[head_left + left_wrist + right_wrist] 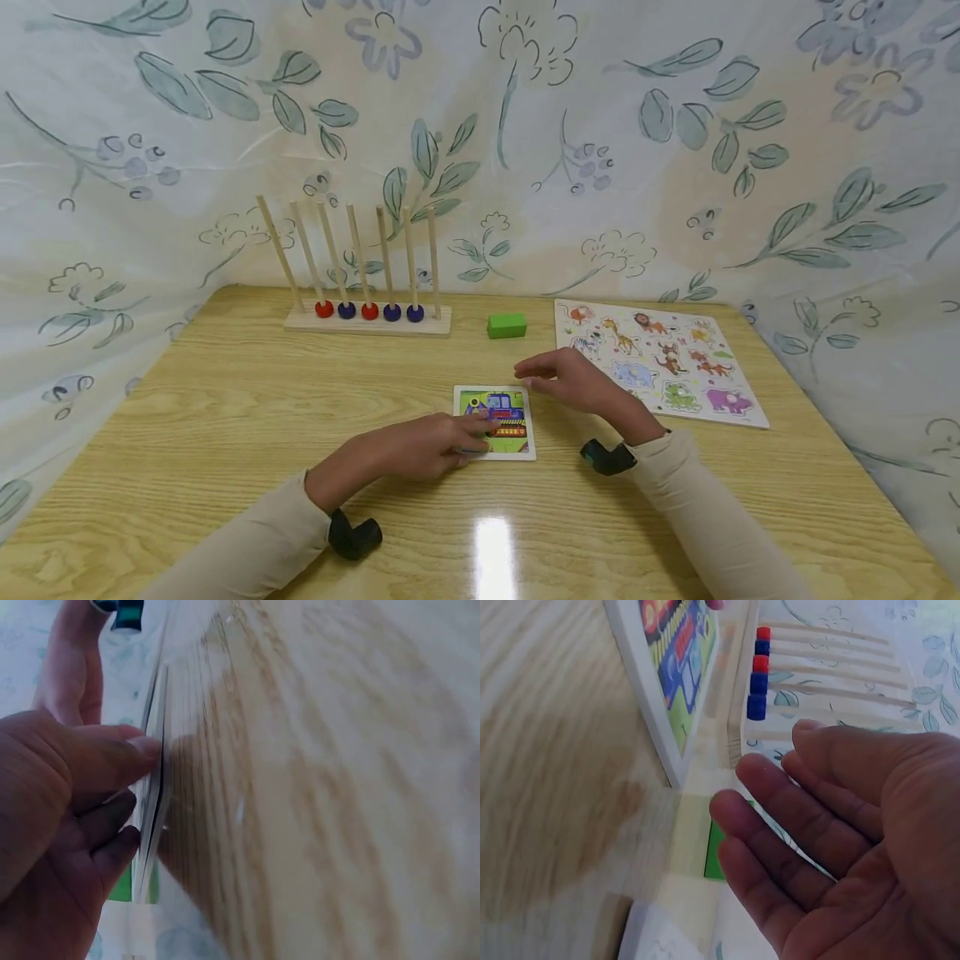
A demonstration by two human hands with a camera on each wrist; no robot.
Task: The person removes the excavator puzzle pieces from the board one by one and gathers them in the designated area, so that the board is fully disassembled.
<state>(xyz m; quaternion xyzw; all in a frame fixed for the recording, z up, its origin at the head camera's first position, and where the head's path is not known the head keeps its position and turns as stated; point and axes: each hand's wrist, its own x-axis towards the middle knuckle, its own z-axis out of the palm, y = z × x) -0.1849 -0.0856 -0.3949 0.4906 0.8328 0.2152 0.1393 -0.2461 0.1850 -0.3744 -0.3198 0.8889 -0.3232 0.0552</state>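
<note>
In the head view a small square picture puzzle (pixel 513 446) with a white rim lies at the middle of the table and shows a blue vehicle on green. My left hand (pixel 423 446) touches its left part with fingers spread over the picture. Seen from the left wrist, the thumb (pixel 142 750) meets the thin puzzle board (pixel 154 802) from above. My right hand (pixel 577 383) hovers just right of the puzzle, holding nothing. Its fingers (pixel 802 817) are loosely bent and apart from the board in the right wrist view.
Behind stands a wooden peg rack (pixel 367 323) with red and blue beads on several rods. A green block (pixel 507 326) sits to its right. An animal puzzle board (pixel 660 358) lies at the right, partly behind my right hand. Patterned cloth (pixel 480 150) hangs beyond the table (pixel 225 433).
</note>
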